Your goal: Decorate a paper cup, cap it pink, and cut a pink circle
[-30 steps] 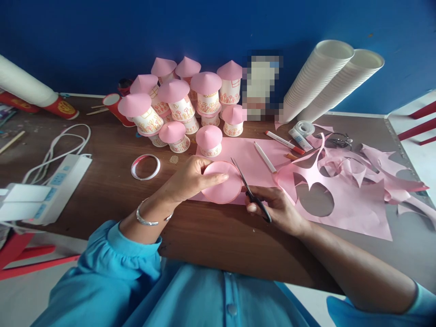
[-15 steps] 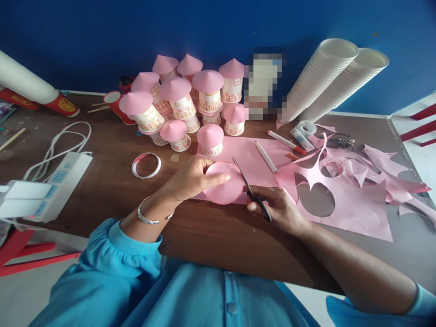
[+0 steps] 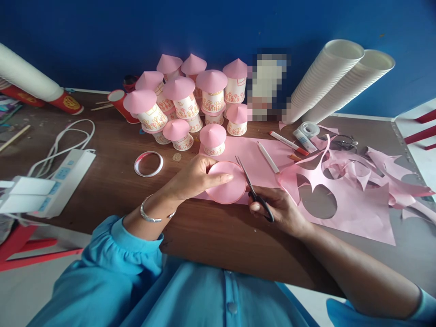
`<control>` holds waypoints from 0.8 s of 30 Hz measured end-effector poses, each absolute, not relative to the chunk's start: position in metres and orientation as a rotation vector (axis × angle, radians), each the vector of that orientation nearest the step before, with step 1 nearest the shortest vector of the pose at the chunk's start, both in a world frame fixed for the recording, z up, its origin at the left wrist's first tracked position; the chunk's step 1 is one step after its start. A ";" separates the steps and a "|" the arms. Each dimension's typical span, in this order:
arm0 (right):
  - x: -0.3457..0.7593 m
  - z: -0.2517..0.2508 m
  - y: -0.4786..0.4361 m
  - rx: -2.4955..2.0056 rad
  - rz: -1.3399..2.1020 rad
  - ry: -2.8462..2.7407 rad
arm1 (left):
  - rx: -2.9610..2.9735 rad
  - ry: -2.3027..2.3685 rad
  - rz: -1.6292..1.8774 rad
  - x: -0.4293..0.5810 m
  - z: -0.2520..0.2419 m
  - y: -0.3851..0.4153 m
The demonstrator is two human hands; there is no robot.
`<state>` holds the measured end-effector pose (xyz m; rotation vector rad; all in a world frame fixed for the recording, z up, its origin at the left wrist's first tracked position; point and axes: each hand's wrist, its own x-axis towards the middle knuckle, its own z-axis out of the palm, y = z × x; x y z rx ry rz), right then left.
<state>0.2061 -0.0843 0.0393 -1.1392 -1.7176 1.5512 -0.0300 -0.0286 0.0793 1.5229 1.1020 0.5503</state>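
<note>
Between thumb and fingers, my left hand (image 3: 197, 178) grips a round pink paper disc (image 3: 229, 188) with a darker line along its edge. My right hand (image 3: 277, 209) has its fingers in the black handles of a pair of scissors (image 3: 260, 200). The scissor blades point up and away, slightly parted, along the disc's right edge. Beneath and behind the disc lies a pink paper sheet (image 3: 235, 147), with a capped marker (image 3: 268, 157) on it. Just beyond my left hand stands a small paper-cup house (image 3: 213, 141) with a pink cone roof.
More cup houses (image 3: 180, 97) crowd against the blue wall. Stacks of white cups (image 3: 327, 77) lean at the right, near tape (image 3: 308, 130) and pink paper scraps (image 3: 354, 170). A cut sheet (image 3: 368, 213) with a round hole, a paper ring (image 3: 148, 164) and a power strip (image 3: 68, 181) also lie around.
The whole view has shifted slightly, so things appear a little further right. My hands keep the same hold on the disc and scissors, with hardly any movement between them.
</note>
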 end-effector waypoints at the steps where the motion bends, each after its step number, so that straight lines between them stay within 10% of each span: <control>1: 0.206 0.039 -0.084 -1.145 1.565 -1.706 | 1.521 1.110 0.542 -0.030 0.080 -0.029; 24: 0.208 0.037 -0.085 -1.102 1.634 -1.681 | 1.647 1.131 0.481 -0.036 0.085 -0.026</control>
